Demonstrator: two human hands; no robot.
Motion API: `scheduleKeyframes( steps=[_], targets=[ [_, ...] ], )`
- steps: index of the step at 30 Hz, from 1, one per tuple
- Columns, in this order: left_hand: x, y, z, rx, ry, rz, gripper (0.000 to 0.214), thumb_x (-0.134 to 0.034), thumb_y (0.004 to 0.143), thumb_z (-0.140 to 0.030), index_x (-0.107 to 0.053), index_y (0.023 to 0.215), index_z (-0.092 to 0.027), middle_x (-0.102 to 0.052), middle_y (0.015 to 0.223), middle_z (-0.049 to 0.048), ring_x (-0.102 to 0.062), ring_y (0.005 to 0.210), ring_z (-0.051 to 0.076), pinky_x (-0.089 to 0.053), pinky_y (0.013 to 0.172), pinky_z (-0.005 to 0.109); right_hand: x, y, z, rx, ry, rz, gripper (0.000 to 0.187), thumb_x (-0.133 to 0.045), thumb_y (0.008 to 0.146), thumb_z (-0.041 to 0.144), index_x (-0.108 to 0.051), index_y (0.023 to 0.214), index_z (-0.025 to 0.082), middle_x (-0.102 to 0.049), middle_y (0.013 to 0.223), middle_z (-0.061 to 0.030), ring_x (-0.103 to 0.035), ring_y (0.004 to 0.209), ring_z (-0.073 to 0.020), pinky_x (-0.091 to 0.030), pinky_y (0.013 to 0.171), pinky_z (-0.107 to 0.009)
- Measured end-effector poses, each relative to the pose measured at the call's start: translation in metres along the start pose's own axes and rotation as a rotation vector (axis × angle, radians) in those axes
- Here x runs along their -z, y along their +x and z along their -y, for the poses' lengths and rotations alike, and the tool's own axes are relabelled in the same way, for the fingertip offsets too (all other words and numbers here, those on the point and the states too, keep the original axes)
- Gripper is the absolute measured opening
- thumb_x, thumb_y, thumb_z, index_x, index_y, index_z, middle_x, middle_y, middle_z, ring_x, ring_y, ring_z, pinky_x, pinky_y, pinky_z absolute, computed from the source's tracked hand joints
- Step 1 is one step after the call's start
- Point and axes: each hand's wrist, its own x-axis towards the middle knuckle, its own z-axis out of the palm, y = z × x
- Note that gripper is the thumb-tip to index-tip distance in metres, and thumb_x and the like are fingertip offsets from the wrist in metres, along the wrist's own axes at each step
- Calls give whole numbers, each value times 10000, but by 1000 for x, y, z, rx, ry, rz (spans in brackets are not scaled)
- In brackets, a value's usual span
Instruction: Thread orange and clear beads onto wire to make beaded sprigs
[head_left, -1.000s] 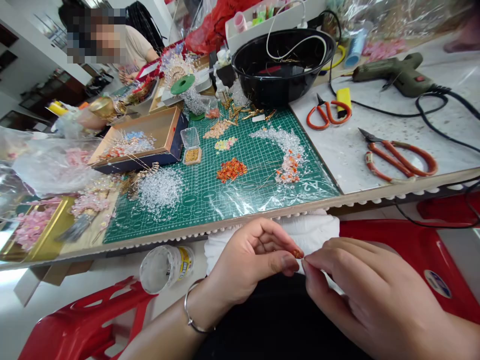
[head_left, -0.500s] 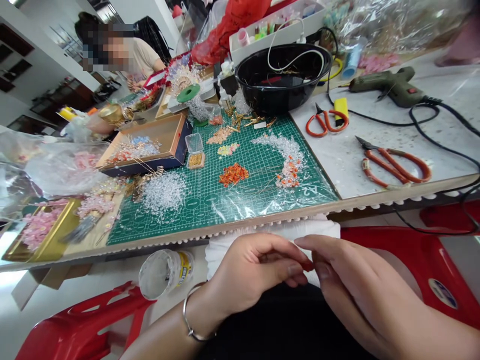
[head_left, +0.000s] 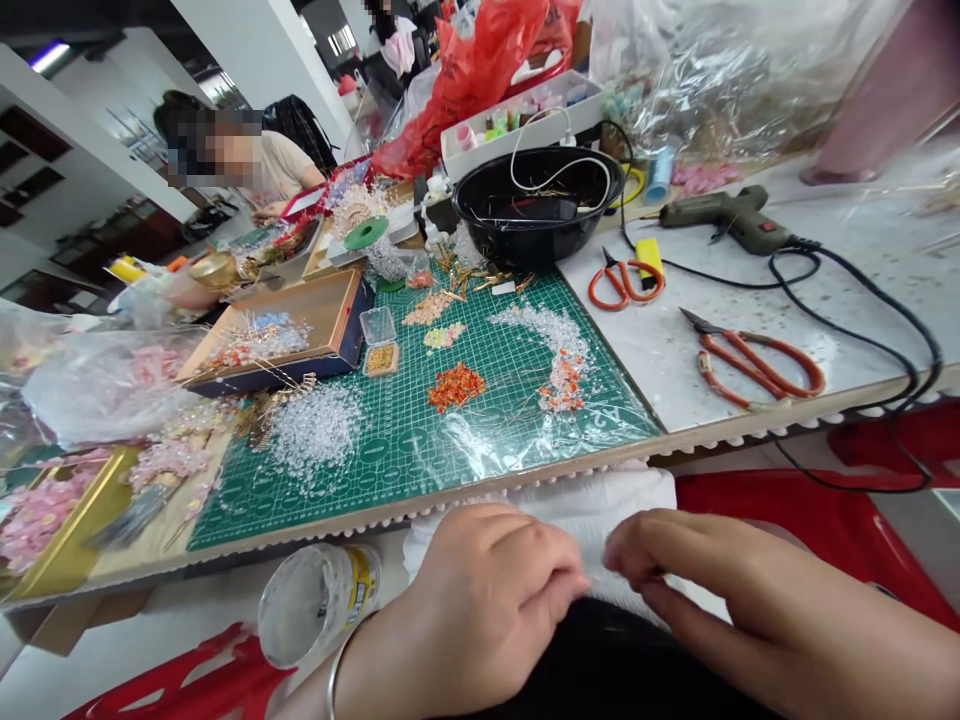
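Note:
My left hand is curled closed in my lap, knuckles up, just below the table edge. My right hand lies beside it, fingertips pinched together and almost touching the left thumb. What the fingers hold is hidden. A white cloth lies under both hands. On the green cutting mat above them sit a pile of orange beads, a heap of clear beads and a curved row of clear and orange beads.
Two orange scissors, a glue gun with black cable and a black bowl stand at the right and back. A brown tray is at the left. A plastic jar lies below the edge. A person sits at the far left.
My left hand turned knuckles up and closed over, hiding the small orange bead seen pinched a second ago. Both hands sank lower in view as my head lifted.

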Motion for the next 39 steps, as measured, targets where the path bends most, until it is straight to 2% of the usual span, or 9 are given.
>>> scheduleKeyframes(
  steps=[2,4,6,11,13,16,19,25,39],
  targets=[
    [1,2,0,-4,-2,31,71,-593,939,-147,-572,888,-191,-672,733,-45,-562,609,98,-412,620,244,-2,0,-1,-6,37,-19,224,-576,904,227,-637,1100,319,-757,1006,7,-715,842,-166,-563,748,-232],
    [1,4,1,1,-3,36,74,-591,938,-142,-575,885,-191,-679,744,-44,-570,618,98,-414,618,247,-7,4,2,-35,105,-12,101,-526,937,280,-626,948,285,-732,853,16,-685,716,-142,-557,651,-204],
    [2,9,6,12,-24,29,69,-591,950,-161,-585,890,-195,-693,759,-48,-589,635,95,-425,627,243,-13,12,3,-61,125,-58,207,-455,962,309,-553,787,258,-657,690,21,-614,585,-129,-521,537,-193],
    [20,39,43,176,104,-38,152,-553,995,-231,-662,890,-222,-718,797,-51,-643,722,113,-468,691,263,-20,24,-4,-54,10,-224,229,-427,960,269,-455,733,263,-558,573,47,-505,471,-114,-421,425,-189],
    [26,58,64,234,296,-76,156,-550,987,-211,-705,969,-208,-743,934,1,-664,860,168,-499,792,320,-19,27,-6,-42,-25,-190,207,-444,948,236,-457,743,263,-569,588,49,-515,482,-112,-417,435,-187],
    [27,87,89,223,427,71,250,-597,961,-233,-706,1180,-181,-708,1140,73,-629,1049,254,-503,924,412,-18,31,-3,-14,-36,-65,176,-485,907,159,-503,764,259,-637,654,44,-578,543,-110,-447,494,-180],
    [21,107,102,248,369,153,244,-611,948,-266,-746,1131,-180,-683,1049,86,-616,1011,265,-503,912,425,-17,37,0,-10,-1,15,179,-494,896,126,-558,790,256,-700,719,30,-639,597,-115,-478,540,-178],
    [18,119,111,310,185,163,197,-625,905,-255,-736,750,-207,-647,788,12,-617,761,171,-489,704,324,-13,44,0,-57,31,73,170,-507,889,146,-600,786,245,-731,744,0,-682,632,-138,-505,565,-195],
    [16,114,107,434,79,30,200,-601,906,-277,-721,760,-211,-709,854,26,-657,788,180,-514,721,331,-9,47,-3,-111,36,176,172,-472,929,217,-519,765,241,-700,749,-17,-645,638,-156,-488,571,-227]
  ],
)
